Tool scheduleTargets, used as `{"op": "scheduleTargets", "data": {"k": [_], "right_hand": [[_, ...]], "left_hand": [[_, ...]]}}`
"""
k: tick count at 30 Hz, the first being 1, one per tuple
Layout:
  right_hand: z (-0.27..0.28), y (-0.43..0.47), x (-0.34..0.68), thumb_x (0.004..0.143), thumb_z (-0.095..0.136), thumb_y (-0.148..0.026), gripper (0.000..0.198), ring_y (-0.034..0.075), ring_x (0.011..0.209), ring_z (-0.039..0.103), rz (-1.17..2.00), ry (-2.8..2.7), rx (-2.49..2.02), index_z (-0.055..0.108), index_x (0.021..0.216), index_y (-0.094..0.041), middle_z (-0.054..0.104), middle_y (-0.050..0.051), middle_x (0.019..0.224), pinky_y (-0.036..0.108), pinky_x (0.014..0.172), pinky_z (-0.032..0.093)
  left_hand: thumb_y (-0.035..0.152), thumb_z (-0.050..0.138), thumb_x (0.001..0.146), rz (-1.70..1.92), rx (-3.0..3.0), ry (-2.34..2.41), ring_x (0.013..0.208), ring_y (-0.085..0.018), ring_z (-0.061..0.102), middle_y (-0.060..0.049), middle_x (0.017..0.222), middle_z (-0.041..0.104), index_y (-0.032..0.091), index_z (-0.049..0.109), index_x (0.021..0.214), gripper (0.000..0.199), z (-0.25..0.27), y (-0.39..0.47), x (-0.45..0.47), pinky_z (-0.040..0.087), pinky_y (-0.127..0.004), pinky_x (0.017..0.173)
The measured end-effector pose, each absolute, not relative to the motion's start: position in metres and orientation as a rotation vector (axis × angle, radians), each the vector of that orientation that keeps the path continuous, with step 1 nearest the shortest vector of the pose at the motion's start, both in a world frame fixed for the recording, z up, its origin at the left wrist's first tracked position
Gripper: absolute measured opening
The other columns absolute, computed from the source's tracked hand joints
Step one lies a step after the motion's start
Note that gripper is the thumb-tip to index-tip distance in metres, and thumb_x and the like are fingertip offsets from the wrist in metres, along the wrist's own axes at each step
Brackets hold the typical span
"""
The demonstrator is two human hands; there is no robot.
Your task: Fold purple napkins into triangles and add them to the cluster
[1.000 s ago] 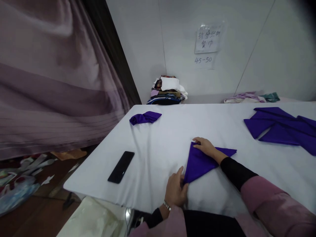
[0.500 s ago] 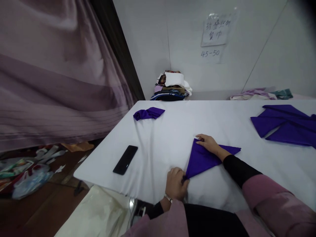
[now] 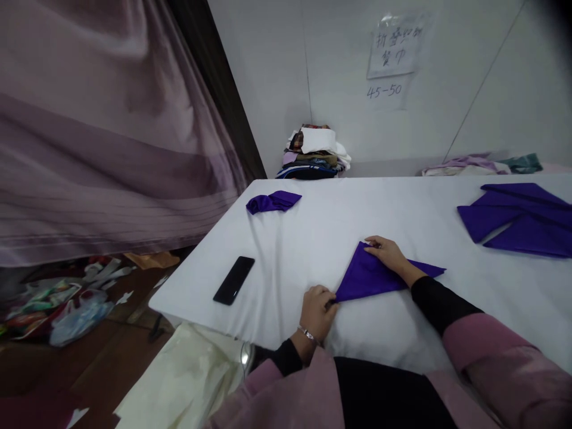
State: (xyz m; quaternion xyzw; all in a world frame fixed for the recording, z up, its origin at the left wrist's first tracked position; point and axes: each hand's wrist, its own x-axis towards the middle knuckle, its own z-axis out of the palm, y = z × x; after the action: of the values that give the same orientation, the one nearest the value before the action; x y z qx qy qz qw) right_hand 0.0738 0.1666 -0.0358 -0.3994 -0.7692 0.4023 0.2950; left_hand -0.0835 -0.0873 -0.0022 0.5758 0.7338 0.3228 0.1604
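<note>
A purple cloth napkin (image 3: 373, 277), folded into a triangle, lies on the white-covered table (image 3: 308, 238) in front of me. My left hand (image 3: 317, 310) pinches its near left corner, thumb and fingers pressed together. At the top corner my right hand (image 3: 388, 253) has its fingers closed on the napkin's edge, with the wrist lying across the cloth. The third corner points out to the right, beyond my right wrist. A second purple napkin (image 3: 273, 202), rolled and folded, rests at the far left of the table.
Several purple napkins (image 3: 521, 220) lie overlapped at the right. A black phone (image 3: 234, 280) is on the left. Behind the table's far edge are a stack of folded clothes (image 3: 315, 152) and a handwritten paper sign (image 3: 395, 47). A pink curtain (image 3: 98, 125) hangs at the left.
My left hand has shifted the napkin's near corner away from me, so the lower edge lies flatter. Both hands keep their hold. The whole view has shifted slightly.
</note>
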Motion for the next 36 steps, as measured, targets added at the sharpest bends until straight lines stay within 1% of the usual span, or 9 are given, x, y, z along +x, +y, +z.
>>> {"op": "scheduleTargets", "data": {"k": [5, 11, 18, 26, 31, 36], "right_hand": [[-0.032, 0.166, 0.074, 0.067, 0.063, -0.035, 0.029, 0.018, 0.075, 0.06, 1.046, -2.17, -1.049, 0.067, 0.093, -0.024, 0.066, 0.0, 0.08, 0.031, 0.072, 0.045], [-0.028, 0.169, 0.071, 0.068, 0.062, -0.032, 0.028, 0.018, 0.074, 0.061, 1.043, -2.224, -1.033, 0.066, 0.094, -0.023, 0.067, 0.0, 0.079, 0.03, 0.069, 0.045], [-0.027, 0.169, 0.068, 0.07, 0.061, -0.031, 0.025, 0.018, 0.071, 0.06, 0.994, -2.203, -1.057, 0.066, 0.093, -0.024, 0.067, -0.001, 0.077, 0.03, 0.066, 0.045], [-0.021, 0.17, 0.063, 0.069, 0.061, -0.029, 0.026, 0.017, 0.07, 0.06, 0.972, -2.245, -1.077, 0.066, 0.094, -0.023, 0.066, 0.0, 0.076, 0.029, 0.066, 0.044], [-0.023, 0.171, 0.06, 0.07, 0.061, -0.028, 0.028, 0.018, 0.073, 0.06, 0.951, -2.272, -1.062, 0.065, 0.096, -0.022, 0.066, 0.001, 0.079, 0.029, 0.067, 0.043], [-0.027, 0.172, 0.06, 0.07, 0.061, -0.028, 0.026, 0.017, 0.068, 0.058, 0.944, -2.264, -1.022, 0.065, 0.096, -0.023, 0.064, -0.001, 0.074, 0.029, 0.065, 0.043]], "left_hand": [[0.012, 0.062, 0.072, 0.953, 1.596, 2.174, 0.09, -0.02, 0.051, -0.002, 0.09, 0.06, 0.022, 0.064, 0.089, 0.02, -0.003, -0.095, -0.071, 0.038, -0.037, 0.081], [0.013, 0.06, 0.074, 0.882, 1.615, 2.227, 0.086, -0.02, 0.05, -0.002, 0.086, 0.059, 0.021, 0.062, 0.076, 0.009, -0.006, -0.094, -0.07, 0.036, -0.037, 0.078], [0.012, 0.06, 0.073, 0.863, 1.63, 2.241, 0.088, -0.02, 0.05, -0.002, 0.088, 0.058, 0.02, 0.062, 0.082, 0.012, -0.008, -0.094, -0.072, 0.037, -0.037, 0.078], [0.012, 0.059, 0.076, 0.821, 1.622, 2.27, 0.086, -0.02, 0.05, -0.002, 0.085, 0.058, 0.02, 0.062, 0.075, 0.008, -0.004, -0.094, -0.071, 0.036, -0.036, 0.078], [0.007, 0.055, 0.077, 0.809, 1.634, 2.247, 0.086, -0.02, 0.05, -0.002, 0.084, 0.059, 0.02, 0.064, 0.078, 0.016, -0.004, -0.095, -0.072, 0.036, -0.036, 0.077], [0.004, 0.05, 0.078, 0.811, 1.655, 2.211, 0.087, -0.021, 0.051, -0.004, 0.087, 0.06, 0.021, 0.066, 0.084, 0.025, -0.006, -0.097, -0.074, 0.037, -0.037, 0.077]]}}
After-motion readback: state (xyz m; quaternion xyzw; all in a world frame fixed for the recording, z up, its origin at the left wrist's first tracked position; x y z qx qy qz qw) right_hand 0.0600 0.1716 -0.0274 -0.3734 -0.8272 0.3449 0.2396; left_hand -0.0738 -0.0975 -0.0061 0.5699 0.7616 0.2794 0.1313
